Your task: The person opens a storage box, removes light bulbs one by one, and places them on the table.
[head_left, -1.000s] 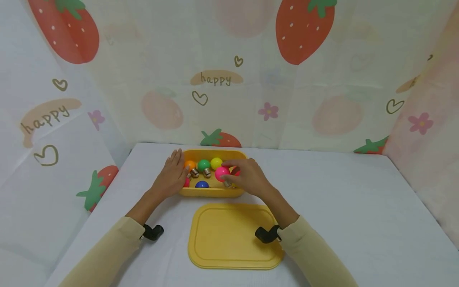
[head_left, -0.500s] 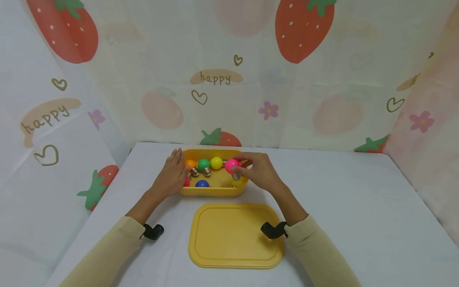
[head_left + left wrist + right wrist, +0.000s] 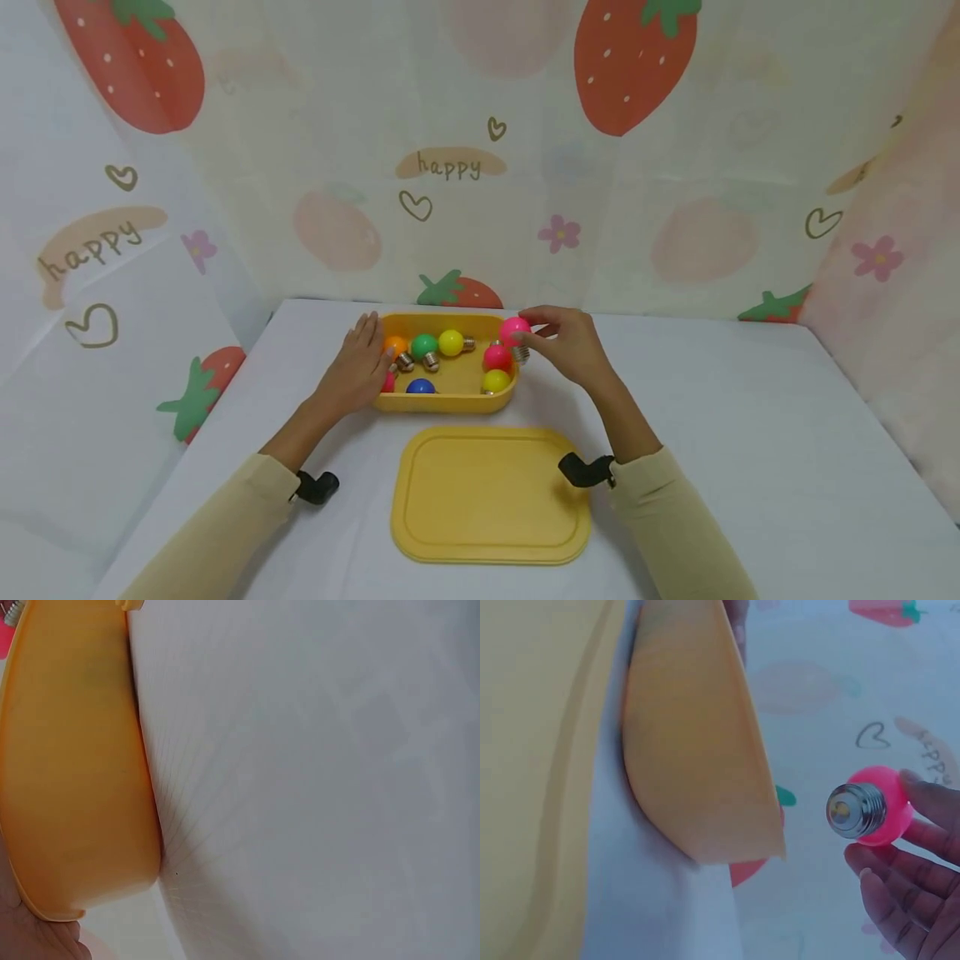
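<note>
My right hand pinches a pink light bulb by its round end, over the right rim of a yellow box. In the right wrist view the bulb's silver screw base points away from the fingers. My left hand rests along the box's left side, with its fingers at the rim. Inside the box lie an orange bulb, a green bulb, a blue bulb, two yellow bulbs and another pink bulb. One more pink bulb is partly hidden by the left hand.
A flat yellow lid lies on the white tablecloth in front of the box. Behind the table hangs a cloth backdrop printed with strawberries, and similar cloth stands at both sides.
My right hand has moved right and slightly up with the pink bulb, from over the box's inside to its right rim. The left hand stays at the box.
</note>
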Available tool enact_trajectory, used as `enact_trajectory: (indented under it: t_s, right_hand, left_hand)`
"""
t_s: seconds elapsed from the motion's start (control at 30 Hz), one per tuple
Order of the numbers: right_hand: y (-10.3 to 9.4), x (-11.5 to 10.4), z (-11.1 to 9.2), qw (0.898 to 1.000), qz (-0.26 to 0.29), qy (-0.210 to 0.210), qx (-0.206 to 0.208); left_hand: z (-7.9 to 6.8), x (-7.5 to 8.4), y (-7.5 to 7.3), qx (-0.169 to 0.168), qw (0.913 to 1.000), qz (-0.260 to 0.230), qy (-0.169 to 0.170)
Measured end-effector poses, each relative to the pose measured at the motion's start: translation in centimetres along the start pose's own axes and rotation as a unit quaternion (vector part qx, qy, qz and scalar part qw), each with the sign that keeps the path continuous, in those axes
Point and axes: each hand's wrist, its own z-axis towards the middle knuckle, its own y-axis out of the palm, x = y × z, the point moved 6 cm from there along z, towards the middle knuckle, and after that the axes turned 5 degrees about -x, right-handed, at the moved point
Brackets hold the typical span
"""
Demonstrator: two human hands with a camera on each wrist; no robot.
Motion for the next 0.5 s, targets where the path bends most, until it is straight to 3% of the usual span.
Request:
enact_trajectory:
  t_s: [0.27,0.5]
  right_hand:
    - [-2.0,2.4,0.1,0.998,0.013,0.054,0.019]
    - [-2.5,4.8,-0.1,0.995,0.020,0.093,0.022]
  left_hand:
    - [0.0,0.0,-0.1,-0.002,1.0000,0.000,0.000]
    - [0.2,-0.1,0.0,-0.007,1.0000,-0.002,-0.003]
